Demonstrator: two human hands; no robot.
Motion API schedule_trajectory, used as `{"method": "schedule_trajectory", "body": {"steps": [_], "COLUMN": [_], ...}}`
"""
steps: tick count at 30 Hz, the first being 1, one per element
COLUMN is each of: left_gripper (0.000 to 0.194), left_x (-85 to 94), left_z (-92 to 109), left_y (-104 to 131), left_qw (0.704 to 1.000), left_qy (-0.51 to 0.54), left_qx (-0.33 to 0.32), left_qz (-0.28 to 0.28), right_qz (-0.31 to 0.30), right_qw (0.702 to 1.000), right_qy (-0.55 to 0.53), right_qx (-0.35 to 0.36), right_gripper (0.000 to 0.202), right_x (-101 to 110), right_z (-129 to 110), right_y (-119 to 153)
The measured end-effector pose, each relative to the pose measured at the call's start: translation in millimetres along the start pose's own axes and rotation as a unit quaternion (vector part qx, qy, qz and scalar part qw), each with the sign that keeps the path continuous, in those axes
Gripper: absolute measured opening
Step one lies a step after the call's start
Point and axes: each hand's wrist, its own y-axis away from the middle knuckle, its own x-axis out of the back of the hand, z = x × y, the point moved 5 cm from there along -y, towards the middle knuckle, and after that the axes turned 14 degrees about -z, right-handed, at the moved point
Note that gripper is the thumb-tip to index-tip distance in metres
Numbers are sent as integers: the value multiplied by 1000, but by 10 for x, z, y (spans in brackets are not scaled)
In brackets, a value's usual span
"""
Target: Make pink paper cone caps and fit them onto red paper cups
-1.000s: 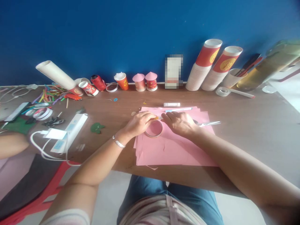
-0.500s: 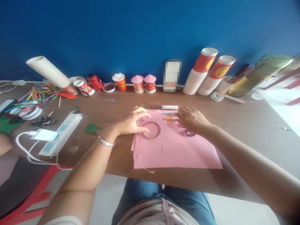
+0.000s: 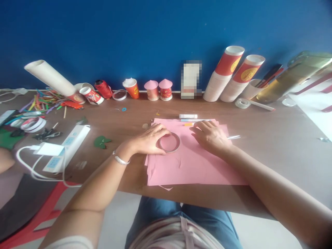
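Ring (image 3: 169, 151) held in my left hand (image 3: 150, 140), pink paper's (image 3: 189, 169) left edge. Right hand (image 3: 211, 137) near right edge; can't tell its grip. Table's (image 3: 124, 129) back edge: white cup (image 3: 250, 91) holds dark-handled tools (image 3: 270, 76), orange-red cup (image 3: 133, 90) white stuff (image 3: 129, 82).

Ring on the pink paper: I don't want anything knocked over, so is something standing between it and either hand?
Nothing visible does. The left hand is right at the ring, thumb and fingers about its left side. Between the ring and the right hand there is only flat pink paper.
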Motion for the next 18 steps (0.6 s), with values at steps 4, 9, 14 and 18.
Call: {"method": "schedule_trajectory", "body": {"steps": [4,9,14,18], "left_gripper": [70,67,62,61], "left_x": [-17,13,291,405], "left_z": [0,16,-236,-673], "left_y": [-42,-35,193,401], "left_qw": [999,997,983,949], "left_qy": [-6,-3,-6,-80], "left_qx": [-26,-41,59,252], "left_qz": [30,64,174,173], "right_qz": [-11,-24,-32,-40], "right_qw": [999,998,997,996], "right_qy": [-36,-54,-61,-76], "right_qx": [21,28,22,16], "right_gripper": [20,24,27,29], "right_x": [-48,-94,-131,-157], "right_z": [-97,-124,-120,-104], "right_y": [21,33,45,56]}}
